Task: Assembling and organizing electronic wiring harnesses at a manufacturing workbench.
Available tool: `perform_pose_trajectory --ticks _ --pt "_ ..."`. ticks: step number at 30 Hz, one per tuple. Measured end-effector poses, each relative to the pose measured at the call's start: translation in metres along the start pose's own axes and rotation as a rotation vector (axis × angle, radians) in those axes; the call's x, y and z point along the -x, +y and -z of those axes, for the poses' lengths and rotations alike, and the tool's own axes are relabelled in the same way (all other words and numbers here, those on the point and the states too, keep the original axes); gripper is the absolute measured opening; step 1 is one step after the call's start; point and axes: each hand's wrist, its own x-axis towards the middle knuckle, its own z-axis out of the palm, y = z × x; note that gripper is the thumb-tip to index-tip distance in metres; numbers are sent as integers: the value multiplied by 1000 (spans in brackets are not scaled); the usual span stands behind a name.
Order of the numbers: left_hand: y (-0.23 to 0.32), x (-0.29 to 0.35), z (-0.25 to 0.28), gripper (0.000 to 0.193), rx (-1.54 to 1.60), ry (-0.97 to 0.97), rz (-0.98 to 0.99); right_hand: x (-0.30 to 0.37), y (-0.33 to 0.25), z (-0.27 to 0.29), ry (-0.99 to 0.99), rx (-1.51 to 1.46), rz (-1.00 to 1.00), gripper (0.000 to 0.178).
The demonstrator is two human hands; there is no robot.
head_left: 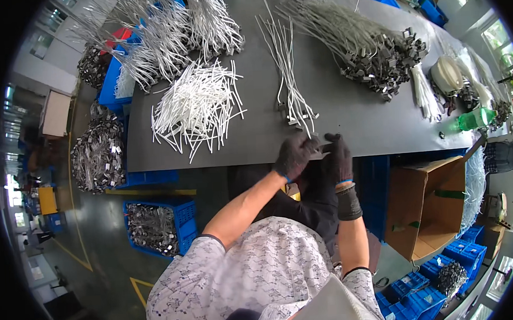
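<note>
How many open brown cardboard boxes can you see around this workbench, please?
1: an open brown cardboard box stands on the floor right of the person, below the dark grey workbench edge. Others may be hidden beyond the frame.

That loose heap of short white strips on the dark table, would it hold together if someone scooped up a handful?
Probably not. The white strips lie crisscrossed and separate, so a handful would likely shed some. They look straight, not drooping, which suggests they are fairly stiff. Thin as they are, they seem light, and a push would likely scatter them across the smooth table.
</note>
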Motion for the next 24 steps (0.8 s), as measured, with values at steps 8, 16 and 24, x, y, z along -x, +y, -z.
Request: perform_pose_trajectory --ticks 8,16,24 --pt "-47 -91 85 38 -904 -91 187 -41 131 88 311 -158 -746 46" --pt "-80 -100 103 20 -939 139 -130 -150 204 136 146 774 -424 66" --pt "-74 -95 152 35 -1073 423 543 -172 264 131 131 731 -394 47"
